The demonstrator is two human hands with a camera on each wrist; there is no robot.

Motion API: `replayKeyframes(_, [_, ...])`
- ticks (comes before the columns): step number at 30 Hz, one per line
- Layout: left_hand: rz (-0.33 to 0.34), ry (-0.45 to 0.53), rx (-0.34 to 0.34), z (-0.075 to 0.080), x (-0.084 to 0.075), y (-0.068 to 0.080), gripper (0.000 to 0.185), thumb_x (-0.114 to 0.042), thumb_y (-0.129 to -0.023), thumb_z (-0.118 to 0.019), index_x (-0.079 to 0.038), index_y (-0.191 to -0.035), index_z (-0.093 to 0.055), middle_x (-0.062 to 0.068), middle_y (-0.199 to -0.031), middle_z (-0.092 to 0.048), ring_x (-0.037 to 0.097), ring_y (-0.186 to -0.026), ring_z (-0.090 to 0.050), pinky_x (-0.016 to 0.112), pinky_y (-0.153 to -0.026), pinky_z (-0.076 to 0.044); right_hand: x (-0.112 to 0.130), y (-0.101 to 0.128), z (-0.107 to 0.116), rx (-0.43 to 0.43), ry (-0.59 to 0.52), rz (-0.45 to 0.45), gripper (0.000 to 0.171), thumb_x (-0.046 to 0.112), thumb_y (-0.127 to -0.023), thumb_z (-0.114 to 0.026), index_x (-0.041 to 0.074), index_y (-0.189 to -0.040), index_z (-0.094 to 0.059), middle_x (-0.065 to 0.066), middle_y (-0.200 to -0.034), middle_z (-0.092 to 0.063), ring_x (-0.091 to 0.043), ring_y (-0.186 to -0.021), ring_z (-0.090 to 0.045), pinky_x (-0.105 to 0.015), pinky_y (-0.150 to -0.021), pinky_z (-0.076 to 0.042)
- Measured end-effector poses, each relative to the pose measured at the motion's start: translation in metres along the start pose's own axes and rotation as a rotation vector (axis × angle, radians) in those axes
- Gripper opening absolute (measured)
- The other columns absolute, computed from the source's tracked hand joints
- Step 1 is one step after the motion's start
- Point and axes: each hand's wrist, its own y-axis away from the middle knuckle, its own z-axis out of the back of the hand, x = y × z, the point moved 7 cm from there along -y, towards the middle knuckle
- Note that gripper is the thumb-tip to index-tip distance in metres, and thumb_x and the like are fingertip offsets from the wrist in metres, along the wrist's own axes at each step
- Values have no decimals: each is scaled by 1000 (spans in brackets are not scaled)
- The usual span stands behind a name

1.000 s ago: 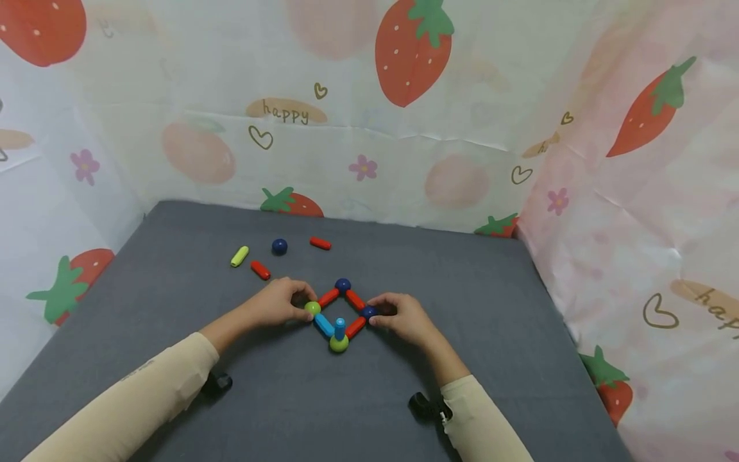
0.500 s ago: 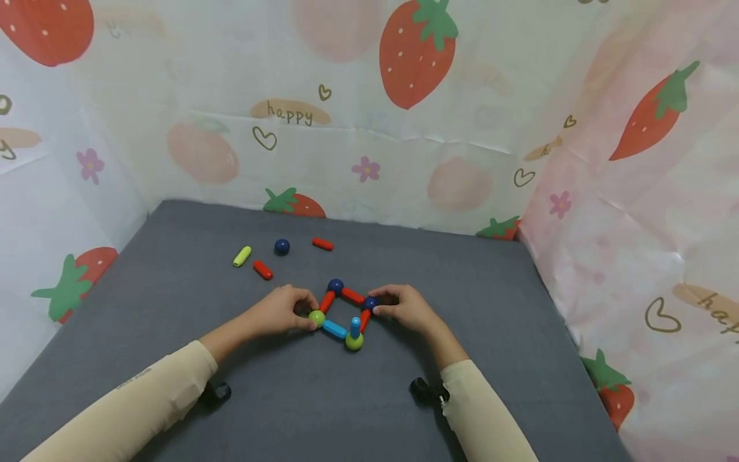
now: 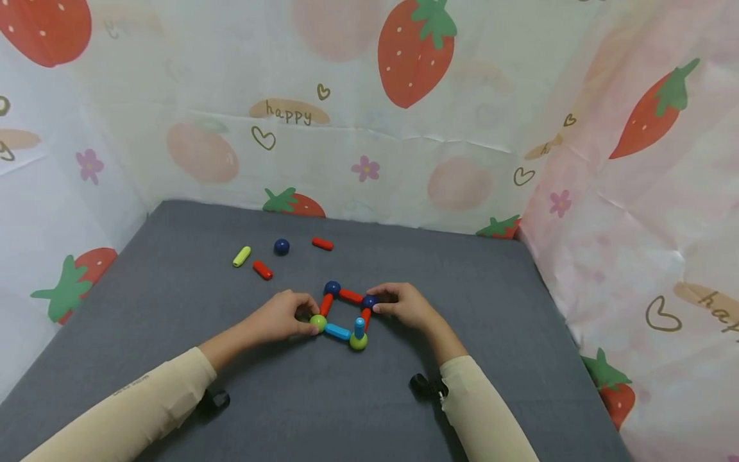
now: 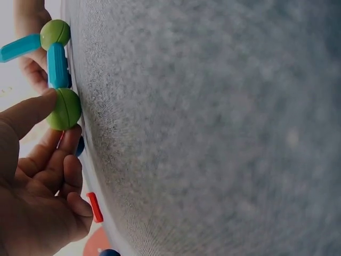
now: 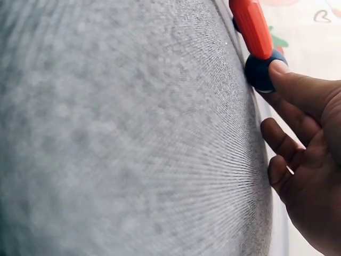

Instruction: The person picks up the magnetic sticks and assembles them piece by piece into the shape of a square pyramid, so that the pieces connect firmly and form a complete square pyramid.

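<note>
On the grey cloth lies a four-sided frame of balls and rods. My left hand (image 3: 287, 316) pinches its green ball (image 3: 318, 323) at the left corner between thumb and fingers. At the right corner, a dark blue ball (image 3: 369, 303) is pinched by my right hand (image 3: 408, 310). Another dark blue ball (image 3: 332, 289) forms the far corner, joined by red rods (image 3: 350, 296). A light blue rod (image 3: 337, 332) runs to the near green ball (image 3: 358, 341), from which a second blue rod (image 3: 360, 327) stands upright. The right wrist view shows a red rod (image 5: 252, 28) meeting the held ball.
Behind the frame lie a loose yellow-green rod (image 3: 242, 256), a red rod (image 3: 262, 269), a dark blue ball (image 3: 281, 247) and another red rod (image 3: 322, 244). The grey table (image 3: 473, 282) ends at a strawberry-print curtain (image 3: 404, 186) on the back and sides.
Both hands keep their pinch while the frame turns and its shape shifts from a diamond toward a slanted square. The near green ball has moved right, the far blue ball slightly left.
</note>
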Motion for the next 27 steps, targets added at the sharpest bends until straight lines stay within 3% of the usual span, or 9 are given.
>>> replayKeyframes(8, [-9, -8, -1, 1, -1, 1, 26, -30, -85, -86, -20, -105, -72, -10, -98, -72, 16, -95, -54, 38, -87, -44, 1, 1, -1, -1, 0, 0, 32, 23, -94, -77, 25, -125, -74, 2, -123, -70, -17, -107, -61, -42, -96, -48])
replayKeyframes(15, [-54, -35, 18, 7, -2, 4, 28, -30, -85, -85, -23, -109, -73, -11, -105, -72, 14, -99, -57, 40, -90, -47, 1, 1, 0, -12, -2, -2, 31, 23, -93, -78, 25, -124, -75, 3, -121, -71, -17, -105, -61, -43, -95, -48])
replayKeyframes(27, [-128, -142, -127, 58, 14, 13, 39, -21, -89, -82, -10, -126, -71, 4, -119, -72, 26, -109, -56, 45, -93, -49, 1, 3, -1, -9, -6, -3, 30, 24, -94, -76, 28, -124, -74, 3, -126, -70, -20, -116, -61, -47, -103, -47])
